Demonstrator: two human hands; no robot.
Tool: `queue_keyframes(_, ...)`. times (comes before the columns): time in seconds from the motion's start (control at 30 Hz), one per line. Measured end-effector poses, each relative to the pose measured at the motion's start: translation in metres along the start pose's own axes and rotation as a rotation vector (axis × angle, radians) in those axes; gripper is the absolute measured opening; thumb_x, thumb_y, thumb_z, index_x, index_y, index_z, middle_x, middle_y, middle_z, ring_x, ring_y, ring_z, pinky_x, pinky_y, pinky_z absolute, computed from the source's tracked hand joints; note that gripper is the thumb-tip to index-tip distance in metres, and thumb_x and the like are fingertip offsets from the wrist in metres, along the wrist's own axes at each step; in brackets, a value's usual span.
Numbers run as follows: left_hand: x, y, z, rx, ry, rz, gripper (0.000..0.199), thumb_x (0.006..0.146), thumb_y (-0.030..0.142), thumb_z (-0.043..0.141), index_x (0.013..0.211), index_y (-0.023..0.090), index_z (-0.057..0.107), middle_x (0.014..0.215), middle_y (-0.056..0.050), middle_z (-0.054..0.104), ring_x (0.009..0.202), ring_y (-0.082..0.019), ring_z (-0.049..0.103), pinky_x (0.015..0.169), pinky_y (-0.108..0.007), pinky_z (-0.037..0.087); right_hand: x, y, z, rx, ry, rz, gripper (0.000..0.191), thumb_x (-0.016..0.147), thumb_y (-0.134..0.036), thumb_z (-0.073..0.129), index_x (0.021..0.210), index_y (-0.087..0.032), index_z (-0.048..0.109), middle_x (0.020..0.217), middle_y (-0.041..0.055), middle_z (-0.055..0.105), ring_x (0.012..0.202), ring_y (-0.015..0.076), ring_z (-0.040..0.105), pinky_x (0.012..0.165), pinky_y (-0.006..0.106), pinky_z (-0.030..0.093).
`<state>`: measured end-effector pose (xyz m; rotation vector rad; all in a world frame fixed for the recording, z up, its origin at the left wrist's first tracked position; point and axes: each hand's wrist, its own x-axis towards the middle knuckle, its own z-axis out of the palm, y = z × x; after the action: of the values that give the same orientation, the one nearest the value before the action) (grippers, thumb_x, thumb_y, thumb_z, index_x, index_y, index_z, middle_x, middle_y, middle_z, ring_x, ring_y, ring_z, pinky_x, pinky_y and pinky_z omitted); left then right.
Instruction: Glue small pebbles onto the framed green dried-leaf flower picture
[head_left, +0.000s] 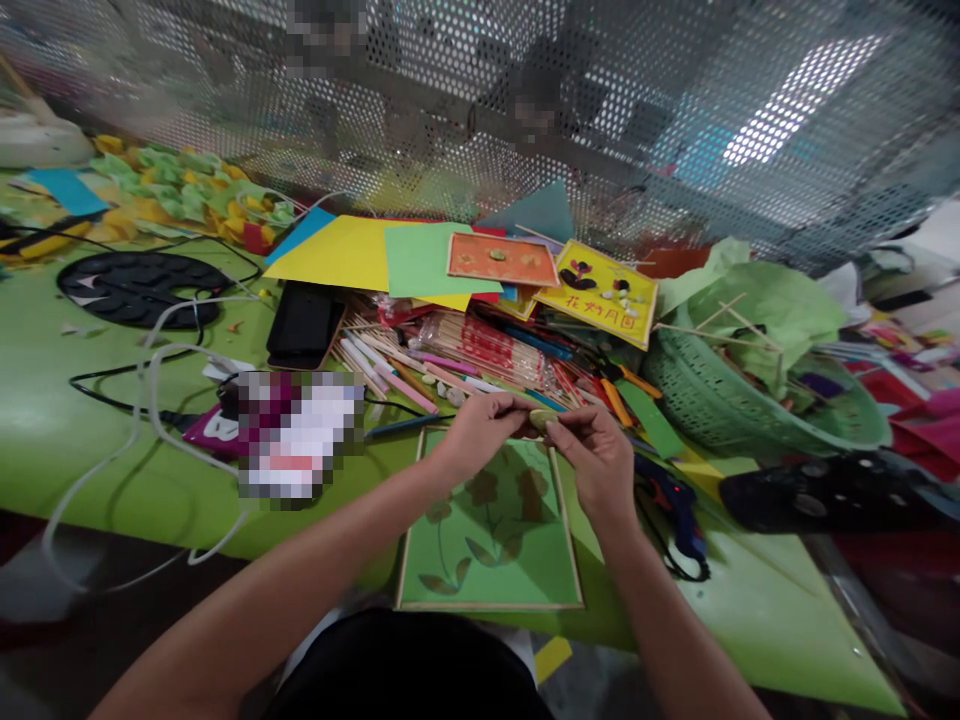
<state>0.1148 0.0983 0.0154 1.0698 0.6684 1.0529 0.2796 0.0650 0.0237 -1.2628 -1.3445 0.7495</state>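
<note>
Thumb and fingers of the right hand [606, 470] pinch a small pale-green oval piece [543, 419] above the top edge of a stick-framed green picture [461, 545]. The left hand [476, 435] meets it from the other side, fingers bent and drawn together by the piece's left end; whether they grip it too, I cannot tell. The framed picture lies on the green tabletop [52, 410] in front of the person, with leafy flowers on its sheet and the forearms on either side.

Beyond the hands are felt-tip pens [397, 385] and a plastic-wrapped bundle of sticks [484, 348]. Behind these rest a framed orange card [499, 262] and a yellow card [600, 297] bearing dark and pale pebbles and red Chinese characters. To the right, a dark blue glue gun [679, 505] lies near the right forearm, with a green plastic basket [757, 405] farther back. To the left are a lit phone [304, 440], a white cable [142, 385] and a black palette [142, 290].
</note>
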Motion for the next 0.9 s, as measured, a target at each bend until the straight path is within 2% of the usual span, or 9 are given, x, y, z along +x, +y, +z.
queue_keyframes(0.13,-0.0006,0.0008,-0.0014,0.070,-0.017,-0.003,0.023,0.081,0.031,0.070,0.096,0.014,0.076,0.089,-0.005,0.076,0.080,-0.016,0.067,0.082,-0.029,0.052,0.0013,-0.0013,0.0005,0.022,0.026,-0.005,0.021,0.076,-0.034,0.078,0.084,-0.020,0.064,0.070,-0.0010,0.066,0.059,0.0134,0.062,0.057,0.027,0.054)
queue_keyframes(0.3,-0.0021,0.0014,-0.0013,0.025,0.008,-0.009,0.024,0.075,0.033,0.077,0.088,0.012,0.075,0.084,-0.006,0.075,0.077,-0.016,0.067,0.080,-0.030,0.054,-0.0012,-0.0055,0.0023,-0.101,-0.023,-0.089,0.019,0.082,-0.032,0.072,0.096,-0.020,0.067,0.084,0.0030,0.070,0.072,0.0164,0.065,0.065,0.030,0.056)
queue_keyframes(0.63,-0.0018,-0.0050,0.0016,-0.023,0.046,-0.033,0.028,0.070,0.037,0.081,0.080,0.012,0.073,0.072,-0.004,0.072,0.070,-0.015,0.066,0.074,-0.029,0.055,-0.0029,-0.0046,-0.0007,-0.222,-0.021,-0.180,0.013,0.081,-0.026,0.070,0.092,-0.019,0.069,0.080,0.0018,0.070,0.070,0.0159,0.064,0.067,0.030,0.054)
queue_keyframes(0.9,-0.0051,0.0002,0.0020,-0.036,0.050,-0.061,0.028,0.069,0.038,0.083,0.078,0.012,0.074,0.071,-0.003,0.072,0.067,-0.013,0.065,0.071,-0.027,0.054,-0.0028,-0.0070,-0.0013,-0.187,-0.041,-0.175,0.012,0.083,-0.026,0.069,0.093,-0.020,0.069,0.080,0.0019,0.071,0.068,0.0156,0.065,0.065,0.030,0.055)
